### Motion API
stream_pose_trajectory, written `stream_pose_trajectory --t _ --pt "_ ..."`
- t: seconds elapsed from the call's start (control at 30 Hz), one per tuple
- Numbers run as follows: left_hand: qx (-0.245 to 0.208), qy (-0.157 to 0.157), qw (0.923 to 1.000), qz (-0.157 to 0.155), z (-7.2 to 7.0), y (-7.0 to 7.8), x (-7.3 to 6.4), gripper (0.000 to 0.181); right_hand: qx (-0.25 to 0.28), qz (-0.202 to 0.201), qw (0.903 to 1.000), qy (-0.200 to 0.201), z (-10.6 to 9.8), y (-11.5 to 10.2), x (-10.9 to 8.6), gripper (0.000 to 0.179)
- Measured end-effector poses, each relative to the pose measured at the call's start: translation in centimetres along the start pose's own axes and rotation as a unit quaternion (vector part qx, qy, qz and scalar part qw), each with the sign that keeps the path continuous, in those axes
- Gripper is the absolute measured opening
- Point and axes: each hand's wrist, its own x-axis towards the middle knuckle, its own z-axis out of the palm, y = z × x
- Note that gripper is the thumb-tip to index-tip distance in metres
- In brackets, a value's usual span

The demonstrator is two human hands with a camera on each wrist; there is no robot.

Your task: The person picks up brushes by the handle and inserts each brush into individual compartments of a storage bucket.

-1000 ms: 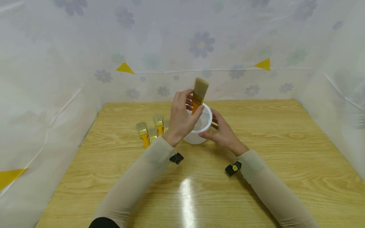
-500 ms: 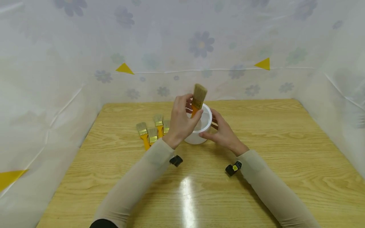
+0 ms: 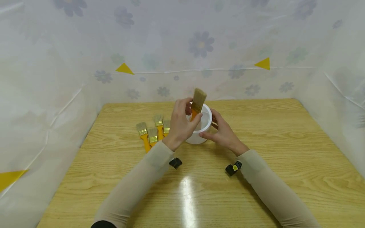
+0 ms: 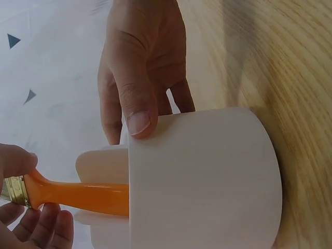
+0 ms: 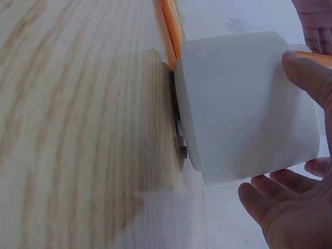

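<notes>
Floral-printed white sheeting [image 3: 171, 38] surrounds the back and sides of your wood-grain table [image 3: 285, 142], and the white container [image 3: 196, 138] stands upright near the middle of its far half. From the head view, your left hand [image 3: 182, 122] pinches a brush [image 3: 199, 99] over the opening, bristles up and tilted slightly right, a hold that probably serves to point the handle downward. Your right hand [image 3: 223, 134] is parted just wide enough to span the container's side, thumb in front and fingers behind, likely to steady it. Loose brushes [image 3: 142, 127] lie left of the container, bristles away from you, perhaps set there for a short reach; your left forearm [image 3: 137, 186] hides some of their handles. In the left wrist view, your thumb and curled fingers close around the brush where metal meets orange, leaving most of the handle free, and its lower end passes inside the rim; how deep, you cannot tell. From the right wrist, your thumb presses near the rim while fingertips meet another side, seemingly bracing the wall between them.
</notes>
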Motion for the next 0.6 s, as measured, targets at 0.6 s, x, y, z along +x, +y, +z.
stream_pose_trajectory --t 0.6 --pt "0.005 -0.007 0.9999 -0.011 0.12 -0.74 -0.96 0.051 0.0 -0.009 1.0 0.004 0.09 0.03 0.04 0.091"
